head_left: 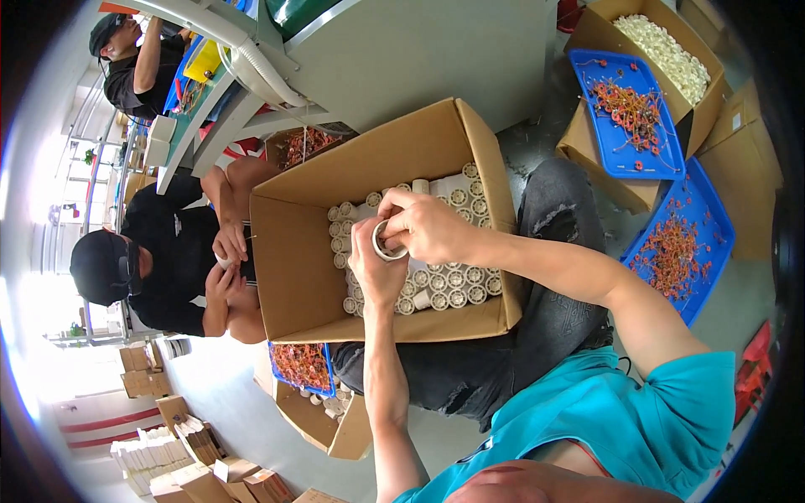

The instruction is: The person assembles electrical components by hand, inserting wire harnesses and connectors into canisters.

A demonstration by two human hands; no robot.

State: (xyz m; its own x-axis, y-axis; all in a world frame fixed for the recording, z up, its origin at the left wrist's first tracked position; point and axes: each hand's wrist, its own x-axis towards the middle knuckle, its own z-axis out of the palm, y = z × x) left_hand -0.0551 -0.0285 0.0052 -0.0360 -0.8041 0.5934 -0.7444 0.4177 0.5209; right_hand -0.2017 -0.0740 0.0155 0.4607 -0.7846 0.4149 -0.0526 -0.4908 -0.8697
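Observation:
My left hand point(374, 267) is closed round a short white hollow cylinder point(379, 249), its open end facing up. My right hand point(429, 226) has its fingers bunched together and reaching into that opening. Whatever they pinch inside is hidden. Both hands are above an open cardboard box point(289, 239) that rests by my legs. Rows of similar white round parts point(456, 280) stand in it, most with their ribbed ends up, and a few lie on their sides.
To the right, a blue tray point(625, 159) and another blue tray point(703, 289) hold red-and-orange wired parts. A carton of small cream pieces point(667, 54) stands behind. A co-worker point(172, 251) sits across the box, handling a white part; another person point(138, 71) is farther back.

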